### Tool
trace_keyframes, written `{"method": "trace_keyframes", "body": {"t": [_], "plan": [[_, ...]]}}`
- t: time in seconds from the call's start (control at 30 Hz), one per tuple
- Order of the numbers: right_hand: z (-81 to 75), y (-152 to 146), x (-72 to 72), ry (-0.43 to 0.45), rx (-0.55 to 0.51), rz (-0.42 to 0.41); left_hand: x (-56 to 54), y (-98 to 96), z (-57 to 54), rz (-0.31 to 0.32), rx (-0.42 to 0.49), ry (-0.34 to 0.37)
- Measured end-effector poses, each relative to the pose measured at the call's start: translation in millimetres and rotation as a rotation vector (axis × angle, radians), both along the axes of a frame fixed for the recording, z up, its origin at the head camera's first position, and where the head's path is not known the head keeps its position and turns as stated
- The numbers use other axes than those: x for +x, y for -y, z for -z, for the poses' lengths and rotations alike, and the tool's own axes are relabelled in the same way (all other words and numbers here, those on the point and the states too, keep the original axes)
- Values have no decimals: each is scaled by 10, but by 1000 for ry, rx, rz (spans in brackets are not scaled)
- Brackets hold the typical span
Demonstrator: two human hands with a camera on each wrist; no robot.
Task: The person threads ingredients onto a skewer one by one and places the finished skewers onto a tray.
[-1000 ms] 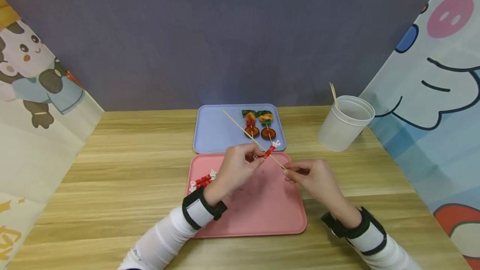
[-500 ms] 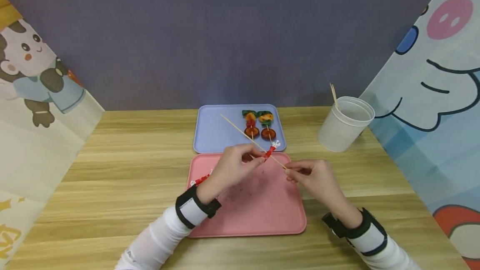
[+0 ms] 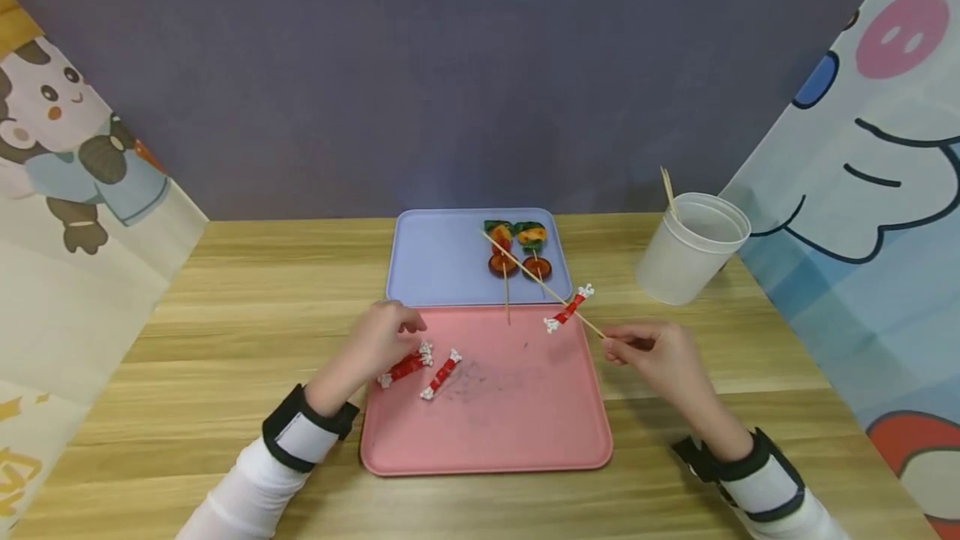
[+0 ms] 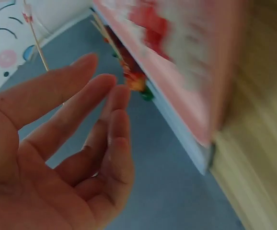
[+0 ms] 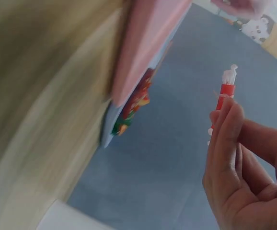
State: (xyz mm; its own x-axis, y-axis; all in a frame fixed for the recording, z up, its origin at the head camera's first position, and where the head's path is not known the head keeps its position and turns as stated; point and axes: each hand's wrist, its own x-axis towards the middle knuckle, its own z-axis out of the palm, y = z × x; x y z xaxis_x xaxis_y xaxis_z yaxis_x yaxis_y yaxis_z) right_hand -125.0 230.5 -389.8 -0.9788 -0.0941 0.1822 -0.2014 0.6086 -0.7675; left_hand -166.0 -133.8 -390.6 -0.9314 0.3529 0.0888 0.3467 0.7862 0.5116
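My right hand point(image 3: 663, 357) pinches the lower end of a thin bamboo skewer point(image 3: 523, 267) between thumb and fingers. Threaded crosswise on that skewer is a red piece with white frilly ends point(image 3: 570, 310), which the right wrist view also shows beyond the fingers. My left hand point(image 3: 377, 346) hovers at the left side of the pink tray point(image 3: 517, 432), by similar red-and-white pieces point(image 3: 406, 367). Nothing lies between its loosely bent fingers point(image 4: 121, 158) in the left wrist view. Another such piece point(image 3: 441, 375) lies apart, just to the right on the tray.
Behind the pink tray, a blue tray point(image 3: 438, 261) carries two loaded skewers with brown slices point(image 3: 503, 265) and green and orange pieces point(image 3: 531, 233). One skewer's stick overhangs the pink tray. A white bucket point(image 3: 686, 252) with a few skewers point(image 3: 668, 190) stands at the back right.
My left hand has let go of the threaded red-and-white piece and moved left and down to the loose pieces. My right hand has shifted right with the skewer.
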Motion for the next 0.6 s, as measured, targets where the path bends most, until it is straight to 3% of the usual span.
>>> {"method": "trace_keyframes", "body": {"t": [0.27,0.6], "plan": [[45,-167,32,-11,38,53,-3,201,71,-19,-110,123],[109,-266,11,0,40,83,10,234,43,-57,-178,264]]}}
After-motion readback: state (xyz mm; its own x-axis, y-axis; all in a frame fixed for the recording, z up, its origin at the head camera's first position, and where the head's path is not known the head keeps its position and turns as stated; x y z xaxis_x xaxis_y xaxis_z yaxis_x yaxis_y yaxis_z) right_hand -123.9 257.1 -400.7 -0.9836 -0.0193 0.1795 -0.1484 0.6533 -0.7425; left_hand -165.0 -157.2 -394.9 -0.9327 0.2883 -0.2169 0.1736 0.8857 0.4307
